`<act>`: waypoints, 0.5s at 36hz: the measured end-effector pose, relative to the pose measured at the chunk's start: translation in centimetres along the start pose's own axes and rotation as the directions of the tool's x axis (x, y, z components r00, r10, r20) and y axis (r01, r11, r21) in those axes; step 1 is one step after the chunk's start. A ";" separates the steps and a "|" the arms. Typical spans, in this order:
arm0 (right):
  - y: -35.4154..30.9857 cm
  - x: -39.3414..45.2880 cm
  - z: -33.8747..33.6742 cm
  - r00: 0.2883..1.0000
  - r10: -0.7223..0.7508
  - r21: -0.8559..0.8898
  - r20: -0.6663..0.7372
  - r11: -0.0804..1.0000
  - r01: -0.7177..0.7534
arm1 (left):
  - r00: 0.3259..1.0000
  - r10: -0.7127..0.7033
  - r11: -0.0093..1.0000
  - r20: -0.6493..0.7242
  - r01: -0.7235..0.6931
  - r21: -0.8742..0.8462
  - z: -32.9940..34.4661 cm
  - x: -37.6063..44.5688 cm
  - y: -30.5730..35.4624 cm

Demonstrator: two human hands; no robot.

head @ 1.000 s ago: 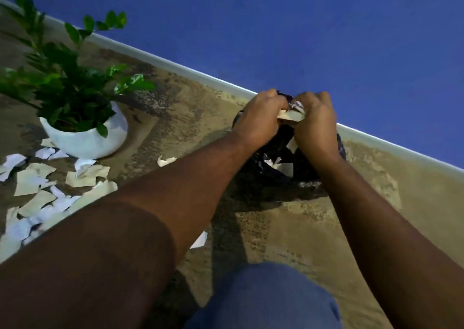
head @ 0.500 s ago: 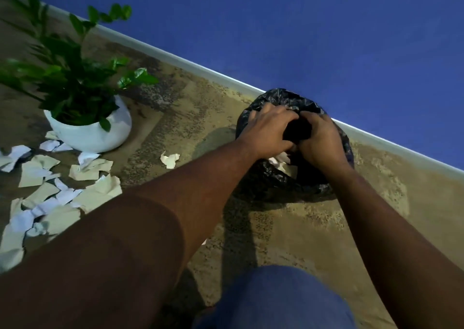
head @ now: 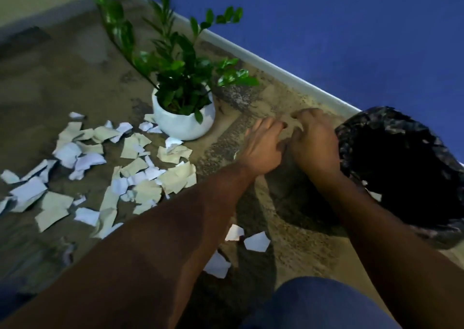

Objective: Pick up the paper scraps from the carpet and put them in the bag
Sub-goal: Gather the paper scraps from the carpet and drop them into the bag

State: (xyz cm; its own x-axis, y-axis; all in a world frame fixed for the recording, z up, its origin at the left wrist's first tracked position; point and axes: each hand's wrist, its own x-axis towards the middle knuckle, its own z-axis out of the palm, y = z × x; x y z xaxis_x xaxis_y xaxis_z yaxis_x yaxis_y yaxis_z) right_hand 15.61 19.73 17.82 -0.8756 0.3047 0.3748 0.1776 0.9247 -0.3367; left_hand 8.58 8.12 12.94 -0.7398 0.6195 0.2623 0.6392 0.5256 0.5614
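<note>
1. Scraps [head: 140, 170] lie strewn on the carpet [head: 288, 218] left of the pot [head: 183, 125] — well apart from the bag [head: 401, 167] at right.
2. Left hand [head: 263, 147] and right hand [head: 313, 140] hover between, fingers loosely curled, holding nothing — likely heading for more.
3. Bag mouth gapes upward, ready for drops.
4. No writing readable.
</note>
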 end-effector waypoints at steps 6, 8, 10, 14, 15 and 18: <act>-2.6 -0.3 7.9 0.909 0.064 -0.005 0.412 0.998 -0.068 | 0.977 -0.194 0.976 0.084 0.183 0.119 -1.1 -4.6 -9.1; -3.1 -0.4 10.1 0.838 0.122 -0.012 0.532 0.991 -0.137 | 0.951 -0.279 0.952 0.131 0.256 0.168 -1.3 -6.0 -11.7; -3.4 -0.5 11.9 0.774 0.171 -0.044 0.610 0.982 -0.182 | 0.918 -0.362 0.924 0.161 0.330 0.194 -1.5 -7.5 -14.1; -3.4 -1.2 14.8 0.722 0.140 0.007 0.678 0.980 -0.197 | 0.877 -0.466 0.872 0.114 0.434 0.225 -2.1 -9.8 -17.9; -3.3 -1.3 15.5 0.712 0.144 0.009 0.688 0.978 -0.207 | 0.871 -0.479 0.865 0.108 0.448 0.228 -2.3 -10.1 -18.7; -2.9 -1.5 17.2 0.668 0.221 -0.049 0.711 0.963 -0.267 | 0.851 -0.518 0.841 0.082 0.490 0.229 -2.8 -10.8 -21.0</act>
State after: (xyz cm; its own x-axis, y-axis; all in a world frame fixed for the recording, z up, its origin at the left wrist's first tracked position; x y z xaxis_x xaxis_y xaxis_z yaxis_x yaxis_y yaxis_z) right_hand 8.66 12.64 3.37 -0.8648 0.2457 -0.4378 0.4264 0.8198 -0.3822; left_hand 2.58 -11.26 0.53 -0.9437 0.3032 -0.1321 0.2234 0.8790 0.4213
